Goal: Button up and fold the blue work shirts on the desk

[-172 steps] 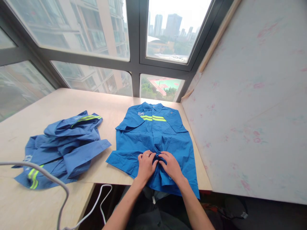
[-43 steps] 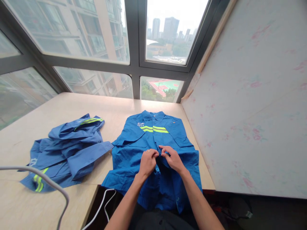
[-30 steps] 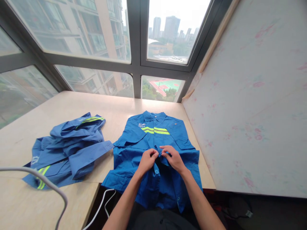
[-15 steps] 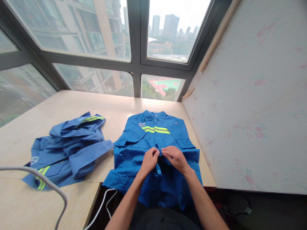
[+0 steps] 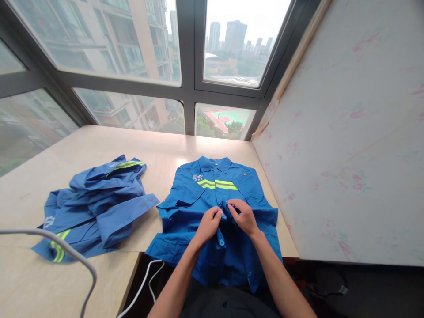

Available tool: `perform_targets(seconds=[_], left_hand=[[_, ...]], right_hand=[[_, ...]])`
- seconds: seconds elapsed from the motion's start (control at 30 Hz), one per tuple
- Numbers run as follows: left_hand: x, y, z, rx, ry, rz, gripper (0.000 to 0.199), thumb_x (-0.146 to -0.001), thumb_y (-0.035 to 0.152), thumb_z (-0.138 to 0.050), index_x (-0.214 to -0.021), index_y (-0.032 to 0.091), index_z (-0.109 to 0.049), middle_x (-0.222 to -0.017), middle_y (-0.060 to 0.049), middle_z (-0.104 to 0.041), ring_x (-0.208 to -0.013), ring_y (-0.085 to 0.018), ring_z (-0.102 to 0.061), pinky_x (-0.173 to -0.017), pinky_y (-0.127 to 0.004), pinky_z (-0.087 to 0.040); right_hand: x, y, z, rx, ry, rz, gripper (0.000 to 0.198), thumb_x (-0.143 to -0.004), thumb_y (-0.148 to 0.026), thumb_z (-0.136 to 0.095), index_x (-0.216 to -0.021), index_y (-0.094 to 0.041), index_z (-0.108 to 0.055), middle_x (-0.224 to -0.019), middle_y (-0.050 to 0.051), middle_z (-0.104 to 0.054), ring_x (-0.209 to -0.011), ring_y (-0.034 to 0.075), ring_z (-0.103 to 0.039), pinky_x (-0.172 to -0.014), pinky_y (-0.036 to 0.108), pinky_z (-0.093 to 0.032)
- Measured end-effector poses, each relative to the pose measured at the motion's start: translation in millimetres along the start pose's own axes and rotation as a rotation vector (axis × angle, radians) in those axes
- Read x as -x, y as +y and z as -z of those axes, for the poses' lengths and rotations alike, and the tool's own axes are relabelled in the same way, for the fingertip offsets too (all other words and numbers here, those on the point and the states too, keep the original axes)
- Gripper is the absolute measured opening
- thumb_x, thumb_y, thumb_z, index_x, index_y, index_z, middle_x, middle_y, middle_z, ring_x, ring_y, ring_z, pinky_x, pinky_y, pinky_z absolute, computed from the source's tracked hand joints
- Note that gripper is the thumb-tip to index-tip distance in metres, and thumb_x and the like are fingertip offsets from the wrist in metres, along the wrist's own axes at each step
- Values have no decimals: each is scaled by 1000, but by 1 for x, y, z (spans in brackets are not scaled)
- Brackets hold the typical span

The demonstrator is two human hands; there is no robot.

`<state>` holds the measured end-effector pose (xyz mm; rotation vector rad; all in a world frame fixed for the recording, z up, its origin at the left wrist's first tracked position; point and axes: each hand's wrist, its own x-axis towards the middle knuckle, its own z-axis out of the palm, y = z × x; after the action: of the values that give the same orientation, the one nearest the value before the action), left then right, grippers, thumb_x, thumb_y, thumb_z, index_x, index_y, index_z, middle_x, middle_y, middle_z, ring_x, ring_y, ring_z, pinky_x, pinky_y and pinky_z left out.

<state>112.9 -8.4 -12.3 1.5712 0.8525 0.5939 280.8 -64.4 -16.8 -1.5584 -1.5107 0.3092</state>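
Now both hands, the left hand and right hand, pinch the front placket of the bright blue short-sleeved work shirt lying flat on the pale wooden table; keeping the two cloth edges aligned and taut should ease fastening.

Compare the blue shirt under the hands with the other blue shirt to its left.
The shirt under the hands lies spread flat, front up, collar toward the window; the left shirt is crumpled in a heap. The left hand and right hand pinch the flat one's front placket; the heap lies untouched. Both are blue with yellow-green reflective stripes.
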Motion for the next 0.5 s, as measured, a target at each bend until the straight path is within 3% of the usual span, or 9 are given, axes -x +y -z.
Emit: perform_targets(seconds=[0.17, 0.27, 0.33, 0.43, 0.5], left_hand=[[3, -19, 25, 37, 266, 26, 32, -84, 48, -46, -70, 20, -51, -64, 2, -48, -63, -14, -46, -63, -26, -38], [8, -17, 35, 28, 355, 60, 33, -86, 51, -50, -79, 19, -56, -60, 5, -46, -56, -13, -44, -56, -25, -36], [11, -9, 35, -32, 383, 25, 32, -89, 50, -52, -89, 19, -59, -64, 3, -53, -59, -14, -50, -59, -26, -41], [11, 6, 24, -237, 363, -157, 30, -90, 45, -58, -104, 19, -63, -93, -5, -67, -89, -20, -62, -83, -33, -49], [5, 11, 12, -413, 314, -246, 37, -85, 42, -66, -114, 19, -63, -114, -11, -67, -111, -27, -59, -97, -41, -45]], right_hand=[[3, 6, 25, -142, 212, -282, 29, -90, -45, -58, -94, -19, -71, -93, 8, -73, -85, 23, -66, -80, 37, -54], [10, 13, 37, -244, 210, -411, 33, -84, -49, -63, -91, -18, -72, -87, 7, -72, -79, 23, -64, -74, 34, -53], [15, 15, 39, -323, 171, -465, 32, -81, -49, -65, -88, -18, -71, -84, 5, -71, -77, 22, -62, -71, 32, -51], [20, 12, 38, -423, 79, -476, 27, -80, -46, -66, -83, -19, -71, -87, 5, -71, -83, 22, -63, -76, 32, -51], [22, 9, 35, -461, 40, -464, 24, -80, -44, -66, -81, -20, -69, -91, 5, -72, -90, 24, -64, -81, 34, -51]])
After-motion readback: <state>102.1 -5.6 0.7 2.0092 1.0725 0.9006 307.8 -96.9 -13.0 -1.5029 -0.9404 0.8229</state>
